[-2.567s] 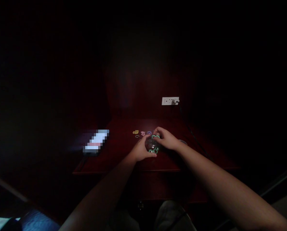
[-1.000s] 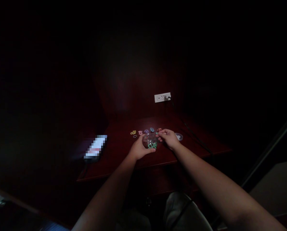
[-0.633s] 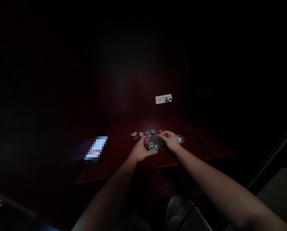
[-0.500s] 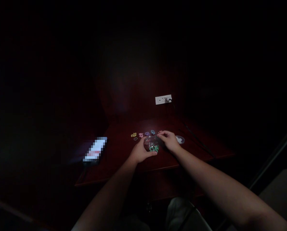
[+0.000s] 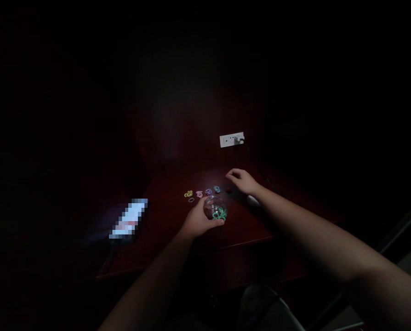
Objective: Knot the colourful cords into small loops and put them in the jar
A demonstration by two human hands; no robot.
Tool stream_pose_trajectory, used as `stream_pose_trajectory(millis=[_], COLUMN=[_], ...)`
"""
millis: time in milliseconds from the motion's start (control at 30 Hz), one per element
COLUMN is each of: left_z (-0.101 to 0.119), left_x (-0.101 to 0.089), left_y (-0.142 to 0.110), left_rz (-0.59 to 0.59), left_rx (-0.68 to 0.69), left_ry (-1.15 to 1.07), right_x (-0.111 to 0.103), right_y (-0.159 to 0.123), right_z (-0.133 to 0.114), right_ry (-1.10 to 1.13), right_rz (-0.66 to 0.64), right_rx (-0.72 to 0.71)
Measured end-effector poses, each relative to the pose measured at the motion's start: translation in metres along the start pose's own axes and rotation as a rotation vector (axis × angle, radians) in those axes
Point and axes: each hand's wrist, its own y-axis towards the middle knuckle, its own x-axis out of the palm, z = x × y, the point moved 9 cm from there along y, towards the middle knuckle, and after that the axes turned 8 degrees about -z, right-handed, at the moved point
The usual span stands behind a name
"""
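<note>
The scene is very dark. My left hand is wrapped round a small clear jar on a dark red wooden table; green rings show inside the jar. My right hand hovers beyond the jar, fingers loosely curved and apart, with nothing visible in them. Just left of its fingertips runs a row of small coloured rings: yellow, pink, purple, blue and a dark red one.
A lit phone screen lies on the table's left part. A white wall socket with a plug and cable is on the back wall. A small pale round lid lies under my right wrist. My knee shows below.
My right hand has left the jar's mouth and moved back and up, over the far end of the ring row. My left hand still holds the jar.
</note>
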Motion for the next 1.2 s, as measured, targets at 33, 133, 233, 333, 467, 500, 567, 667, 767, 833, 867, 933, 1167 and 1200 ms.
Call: stream_pose_trajectory(millis=[33, 133, 233, 333, 467, 500, 567, 667, 767, 833, 867, 933, 1167, 1200], left_z=[-0.001, -0.001, -0.001, -0.003, -0.002, -0.002, -0.001, 0.001, 0.001, 0.001, 0.001, 0.0, 0.0, 0.0], left_x=[0.0, 0.0, 0.001, 0.001, 0.001, 0.001, 0.0, -0.001, -0.001, -0.001, -0.001, -0.001, -0.001, -0.001], left_y=[0.0, 0.0, 0.0, 0.0, 0.0, 0.0, 0.0, -0.001, -0.001, 0.0, 0.0, 0.0, 0.0, 0.0], left_rz=[0.001, -0.012, -0.032, -0.031, -0.038, -0.037, -0.021, -0.002, -0.001, 0.0, -0.002, -0.004, -0.004, -0.004], left_rx=[-0.008, -0.009, 0.009, -0.001, -0.003, -0.005, -0.015, -0.031, -0.037, -0.04, -0.042, -0.042, -0.032, -0.032], left_ry=[0.0, 0.001, 0.005, 0.008, 0.004, 0.0, -0.011, -0.024, -0.022, -0.017, -0.015, -0.011, -0.008, -0.008], right_x=[0.0, 0.011, 0.029, 0.045, 0.052, 0.052, 0.051, 0.051, 0.053, 0.055, 0.056, 0.058, 0.049, 0.047], right_y=[0.006, 0.018, 0.025, 0.03, 0.036, 0.037, 0.039, 0.04, 0.043, 0.044, 0.045, 0.046, 0.047, 0.047], right_z=[0.009, 0.028, 0.035, 0.04, 0.045, 0.045, 0.044, 0.043, 0.042, 0.042, 0.042, 0.042, 0.038, 0.038], right_ry=[-0.028, -0.106, -0.169, -0.199, -0.21, -0.21, -0.208, -0.205, -0.204, -0.206, -0.208, -0.216, -0.241, -0.235], right_rz=[-0.027, -0.168, -0.31, -0.422, -0.485, -0.494, -0.514, -0.536, -0.547, -0.553, -0.556, -0.557, -0.499, -0.488], right_rx=[0.03, 0.093, 0.117, 0.138, 0.137, 0.133, 0.125, 0.116, 0.111, 0.113, 0.115, 0.121, 0.157, 0.166])
